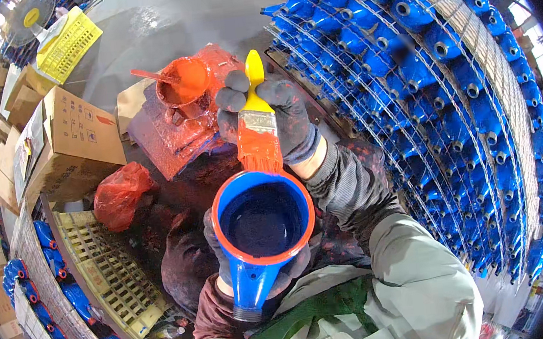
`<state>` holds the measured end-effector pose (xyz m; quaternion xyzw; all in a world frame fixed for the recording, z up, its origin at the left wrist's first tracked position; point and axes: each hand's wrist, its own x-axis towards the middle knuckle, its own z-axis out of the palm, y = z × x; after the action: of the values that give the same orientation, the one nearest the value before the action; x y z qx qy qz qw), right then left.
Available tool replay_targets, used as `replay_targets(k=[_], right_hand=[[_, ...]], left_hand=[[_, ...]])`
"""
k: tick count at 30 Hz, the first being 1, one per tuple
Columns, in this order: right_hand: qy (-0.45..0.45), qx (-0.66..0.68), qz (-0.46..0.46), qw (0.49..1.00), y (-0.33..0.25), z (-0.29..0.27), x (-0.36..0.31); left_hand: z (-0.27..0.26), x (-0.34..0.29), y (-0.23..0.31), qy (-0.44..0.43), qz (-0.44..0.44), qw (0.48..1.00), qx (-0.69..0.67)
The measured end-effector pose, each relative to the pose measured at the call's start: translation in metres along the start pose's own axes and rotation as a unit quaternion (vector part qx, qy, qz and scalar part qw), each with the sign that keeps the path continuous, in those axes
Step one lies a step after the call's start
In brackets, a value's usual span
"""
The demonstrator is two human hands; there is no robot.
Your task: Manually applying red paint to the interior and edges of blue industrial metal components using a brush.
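At near centre, a blue funnel-shaped part (261, 222) is grasped by the fingers of the left hand (293, 270); at its far side, a paintbrush (258, 122) is clasped by those of the right hand (289, 119)

The left hand (217, 244) is under the workpiece (257, 280); the right hand (288, 111), ahead of it, has the brush (258, 134) by the workpiece's far rim. Ahead-left of the hands stands a pot (177, 102); left, a bag (122, 195), carton (86, 133) and crate (106, 266); right, parts (413, 9) on a rack (460, 14).
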<state>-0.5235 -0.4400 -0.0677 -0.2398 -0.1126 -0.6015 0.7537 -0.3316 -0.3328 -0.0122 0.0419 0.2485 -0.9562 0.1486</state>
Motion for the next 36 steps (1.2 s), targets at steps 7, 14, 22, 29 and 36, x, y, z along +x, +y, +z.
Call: replay_targets(k=[7, 14, 22, 29, 36], right_hand=[[0.148, -0.172, -0.107, 0.968, -0.007, 0.015, -0.006], [0.263, -0.525, -0.156, 0.794, 0.003, 0.046, -0.005], [0.255, -0.66, -0.153, 0.691, 0.024, 0.042, -0.005], [0.215, -0.827, -0.136, 0.501, 0.019, 0.038, -0.005], [0.295, -0.625, -0.188, 0.698, 0.018, 0.04, -0.009]], left_hand=[[-0.02, 0.012, 0.031, -0.086, 0.06, 0.955, 0.278], [-0.029, 0.017, 0.084, 0.245, 0.526, 0.441, 0.685], [-0.031, 0.018, 0.081, 0.32, 0.468, -0.062, 0.821], [-0.025, 0.016, 0.076, 0.326, 0.449, -0.029, 0.832], [-0.024, 0.009, 0.087, 0.18, 0.48, 0.588, 0.625]])
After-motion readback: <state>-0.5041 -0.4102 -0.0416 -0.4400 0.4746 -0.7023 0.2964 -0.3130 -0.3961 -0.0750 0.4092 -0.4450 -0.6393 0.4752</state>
